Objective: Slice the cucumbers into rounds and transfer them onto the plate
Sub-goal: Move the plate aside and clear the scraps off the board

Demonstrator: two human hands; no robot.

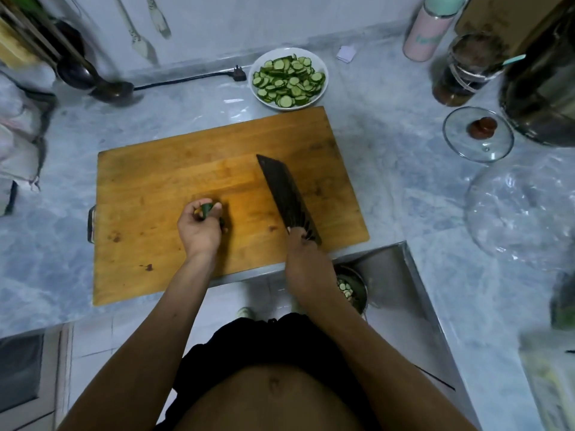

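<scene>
The left hand is pinching a cucumber end over the near part of the cutting board. The right hand is gripping the knife, blade lying on the board. The plate of cucumber rounds is sitting on the tabletop, far side.

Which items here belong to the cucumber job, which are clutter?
In use: cucumber end in left hand, cleaver in right hand, board, plate of slices.
Clutter: ladle, plug, glass lid, jar, pink bottle.
</scene>
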